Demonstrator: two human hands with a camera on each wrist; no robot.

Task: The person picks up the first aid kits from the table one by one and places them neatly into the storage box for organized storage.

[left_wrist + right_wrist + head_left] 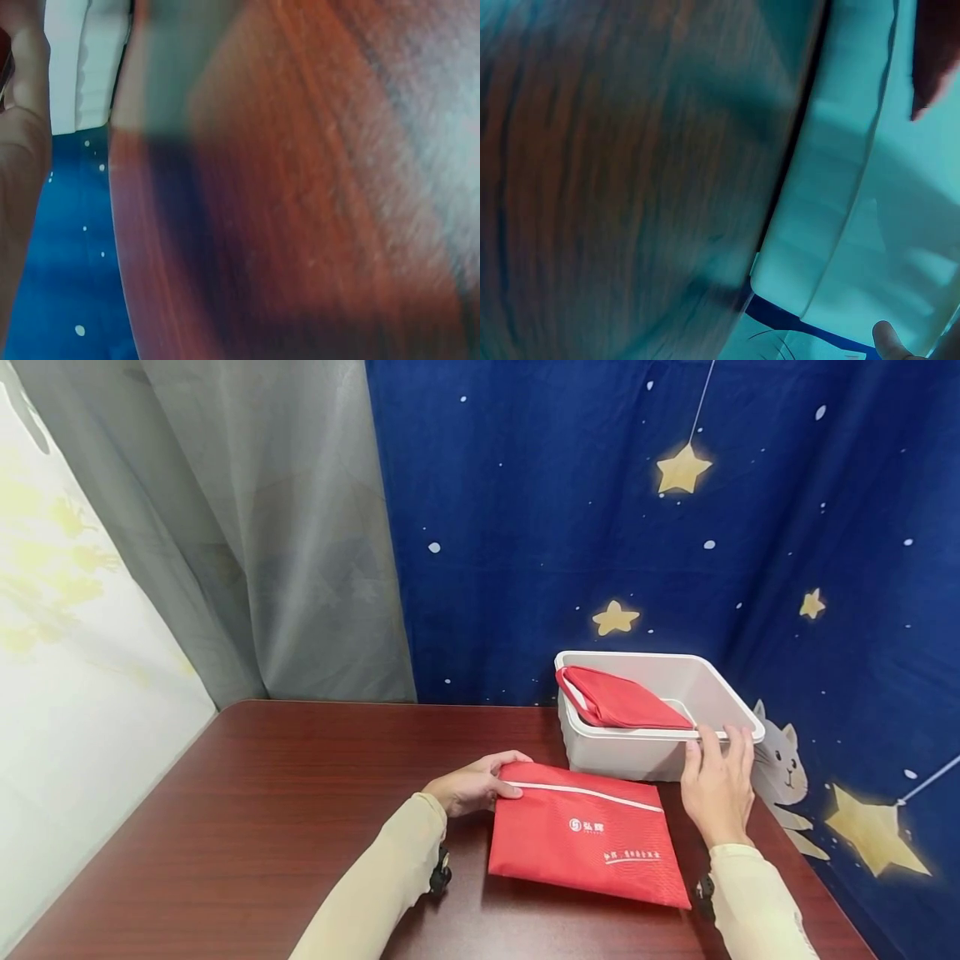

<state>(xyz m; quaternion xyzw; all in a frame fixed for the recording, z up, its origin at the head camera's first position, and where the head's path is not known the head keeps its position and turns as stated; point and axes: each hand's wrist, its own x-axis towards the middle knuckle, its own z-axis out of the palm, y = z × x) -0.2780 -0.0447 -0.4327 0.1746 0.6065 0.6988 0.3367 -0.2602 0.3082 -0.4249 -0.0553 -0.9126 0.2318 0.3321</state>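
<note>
My left hand [477, 782] pinches the upper left corner of a flat red zip pouch [585, 893], thumb on top near its white zipper strip. White lettering marks the front of the pouch, which is tilted over the table with a shadow beneath. With my right hand [720, 793] I grip the front rim of a white plastic bin [630, 752] near its right corner, fingers over the edge. Inside the bin leans another red pouch [630, 700], its upper left end over the rim. In the right wrist view a fingertip [886, 339] shows against the bin's outer wall [825, 187].
The bin stands at the back right of a dark wooden table [225, 827]. Behind the table hang a grey curtain [300, 568] and a blue curtain [525, 527] with stars and a cat. A pale patterned surface [75, 710] lies along the left side.
</note>
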